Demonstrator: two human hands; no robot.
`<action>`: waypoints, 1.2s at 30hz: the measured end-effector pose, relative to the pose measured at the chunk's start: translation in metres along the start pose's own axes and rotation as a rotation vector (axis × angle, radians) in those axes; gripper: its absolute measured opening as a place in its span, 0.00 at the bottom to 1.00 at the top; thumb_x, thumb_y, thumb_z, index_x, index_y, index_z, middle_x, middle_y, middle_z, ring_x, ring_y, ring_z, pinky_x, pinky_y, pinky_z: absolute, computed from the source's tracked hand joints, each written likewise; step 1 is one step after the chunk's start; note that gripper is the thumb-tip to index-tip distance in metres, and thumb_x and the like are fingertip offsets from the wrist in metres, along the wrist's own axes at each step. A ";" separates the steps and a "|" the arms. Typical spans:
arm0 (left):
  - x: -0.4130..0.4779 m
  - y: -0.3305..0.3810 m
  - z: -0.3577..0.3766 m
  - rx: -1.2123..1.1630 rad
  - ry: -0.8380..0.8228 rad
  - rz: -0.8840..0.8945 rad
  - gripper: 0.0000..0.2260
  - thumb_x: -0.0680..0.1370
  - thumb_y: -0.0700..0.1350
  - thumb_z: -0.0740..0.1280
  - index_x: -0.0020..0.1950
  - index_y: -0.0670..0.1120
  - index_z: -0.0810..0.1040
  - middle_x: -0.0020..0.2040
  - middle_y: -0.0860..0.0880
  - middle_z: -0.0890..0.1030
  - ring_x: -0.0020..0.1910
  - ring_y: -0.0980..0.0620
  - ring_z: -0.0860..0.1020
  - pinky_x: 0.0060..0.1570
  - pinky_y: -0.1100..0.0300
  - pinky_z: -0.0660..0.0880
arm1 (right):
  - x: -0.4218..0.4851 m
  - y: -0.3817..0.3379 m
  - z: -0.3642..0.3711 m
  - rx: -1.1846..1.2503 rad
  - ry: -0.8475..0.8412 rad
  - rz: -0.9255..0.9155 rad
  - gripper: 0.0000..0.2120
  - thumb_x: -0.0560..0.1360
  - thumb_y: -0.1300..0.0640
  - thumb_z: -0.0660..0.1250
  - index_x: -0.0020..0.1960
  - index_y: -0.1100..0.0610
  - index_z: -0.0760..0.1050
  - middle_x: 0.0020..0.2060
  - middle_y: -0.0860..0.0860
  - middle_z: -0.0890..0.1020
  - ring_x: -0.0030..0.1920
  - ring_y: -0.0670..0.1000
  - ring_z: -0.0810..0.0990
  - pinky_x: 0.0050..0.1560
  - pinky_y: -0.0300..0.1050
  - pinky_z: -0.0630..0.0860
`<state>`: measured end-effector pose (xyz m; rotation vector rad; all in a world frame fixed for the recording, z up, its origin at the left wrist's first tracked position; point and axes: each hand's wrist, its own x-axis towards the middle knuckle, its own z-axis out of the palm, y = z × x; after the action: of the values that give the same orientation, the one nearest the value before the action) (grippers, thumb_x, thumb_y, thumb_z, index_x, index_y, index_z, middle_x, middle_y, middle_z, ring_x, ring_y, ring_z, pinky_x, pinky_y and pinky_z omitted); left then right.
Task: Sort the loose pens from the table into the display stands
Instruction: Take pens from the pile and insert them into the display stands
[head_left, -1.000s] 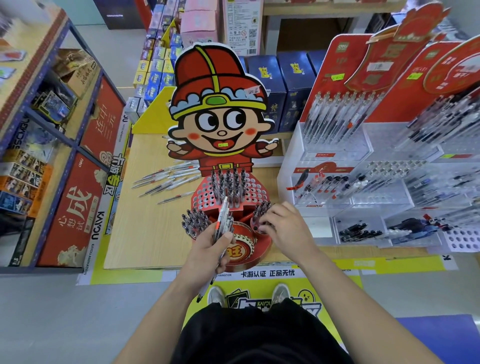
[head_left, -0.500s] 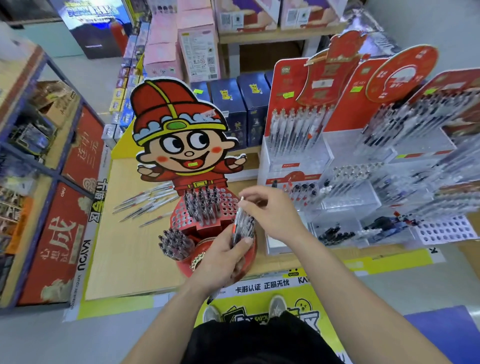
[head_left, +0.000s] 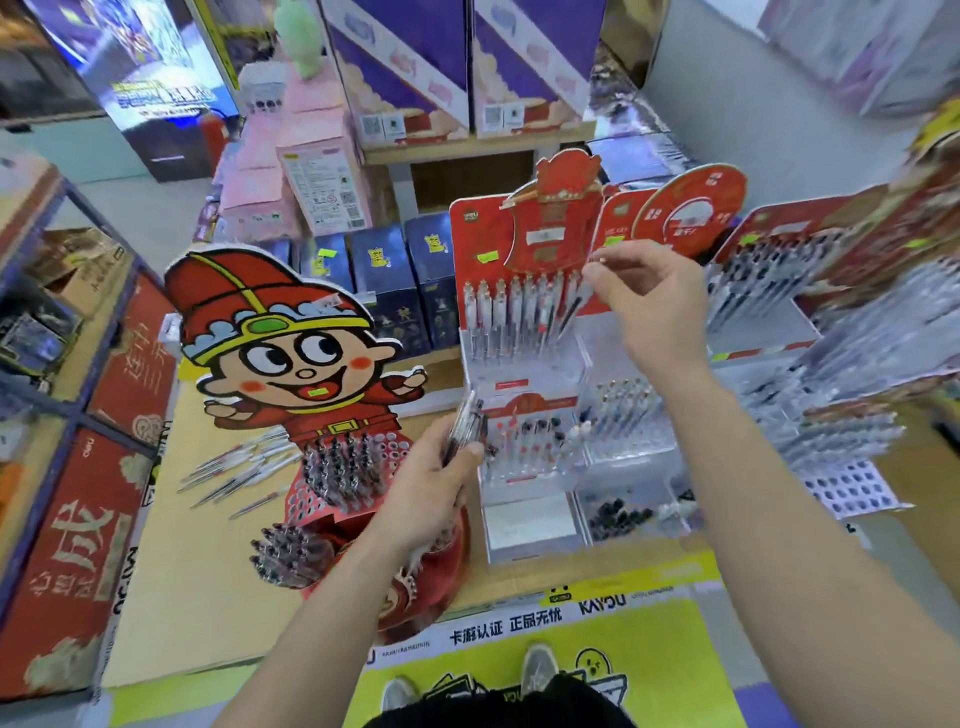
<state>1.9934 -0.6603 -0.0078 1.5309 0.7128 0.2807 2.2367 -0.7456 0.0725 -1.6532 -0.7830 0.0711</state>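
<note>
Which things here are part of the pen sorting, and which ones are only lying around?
In the job: loose pens on the table; bundle of pens in the left hand; single pen pinched by the right hand; cartoon stand; clear tiered stand.
Lying about: blue boxes; pink boxes; red boxes.

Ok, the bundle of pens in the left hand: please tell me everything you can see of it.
The bundle of pens is a handful of slim pens with clear, plastic-looking barrels and dark inner parts; blur hides their number. They stand nearly upright, leaning slightly right. The left hand grips their lower part, thumb pressed against them. They are held in the air before the clear stand; whether they touch it I cannot tell.
</note>
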 end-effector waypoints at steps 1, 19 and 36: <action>0.005 0.002 0.002 0.003 0.008 0.009 0.07 0.85 0.43 0.62 0.61 0.51 0.76 0.31 0.50 0.67 0.28 0.52 0.64 0.26 0.58 0.61 | 0.006 0.006 -0.001 -0.037 -0.004 -0.003 0.03 0.76 0.56 0.74 0.49 0.50 0.83 0.43 0.45 0.85 0.44 0.45 0.83 0.50 0.43 0.81; 0.024 0.012 0.017 -0.033 0.078 0.033 0.10 0.85 0.47 0.62 0.60 0.61 0.78 0.44 0.42 0.75 0.33 0.47 0.64 0.28 0.58 0.62 | 0.033 0.031 -0.002 -0.080 -0.014 0.024 0.04 0.76 0.56 0.75 0.50 0.52 0.84 0.43 0.43 0.84 0.44 0.42 0.82 0.52 0.43 0.81; 0.029 0.018 0.013 0.000 0.060 0.029 0.12 0.85 0.45 0.61 0.64 0.61 0.76 0.39 0.45 0.70 0.30 0.53 0.65 0.27 0.60 0.63 | 0.021 0.045 0.013 -0.208 -0.147 -0.013 0.05 0.74 0.55 0.77 0.49 0.54 0.84 0.41 0.38 0.81 0.41 0.35 0.79 0.46 0.28 0.74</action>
<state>2.0281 -0.6529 0.0006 1.5387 0.7385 0.3497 2.2669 -0.7247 0.0366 -1.8547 -0.9378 0.1063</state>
